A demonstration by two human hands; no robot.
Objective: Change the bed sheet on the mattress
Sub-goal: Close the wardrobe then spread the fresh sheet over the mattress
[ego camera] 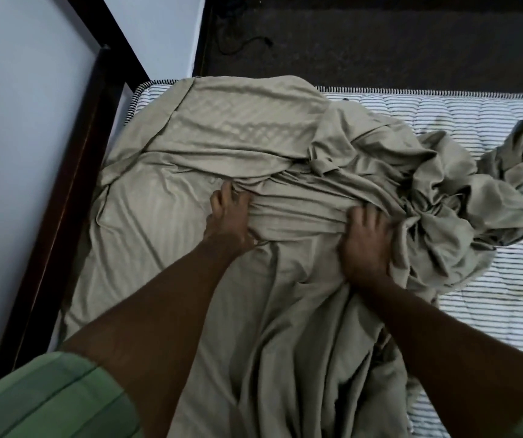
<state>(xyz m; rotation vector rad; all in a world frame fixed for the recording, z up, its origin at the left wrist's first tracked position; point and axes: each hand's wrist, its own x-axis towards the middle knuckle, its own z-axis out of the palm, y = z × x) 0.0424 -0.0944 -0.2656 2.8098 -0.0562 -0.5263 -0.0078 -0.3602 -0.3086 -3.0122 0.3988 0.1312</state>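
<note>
A beige bed sheet [222, 128] with a faint woven stripe lies crumpled across the left and middle of a black-and-white striped mattress [474, 128]. My left hand [228, 213] grips a gathered ridge of the sheet near the middle, its fingers curled into the folds. My right hand [366, 238] grips the same ridge further right, beside a bunched heap of sheet [462, 210]. The sheet's near part hangs toward me between my forearms.
A dark wooden bed frame [64, 191] runs along the left side against a pale wall [10, 121]. Beyond the mattress's far edge is dark floor [380, 42] with a black cable [247, 42]. Bare mattress shows at the right.
</note>
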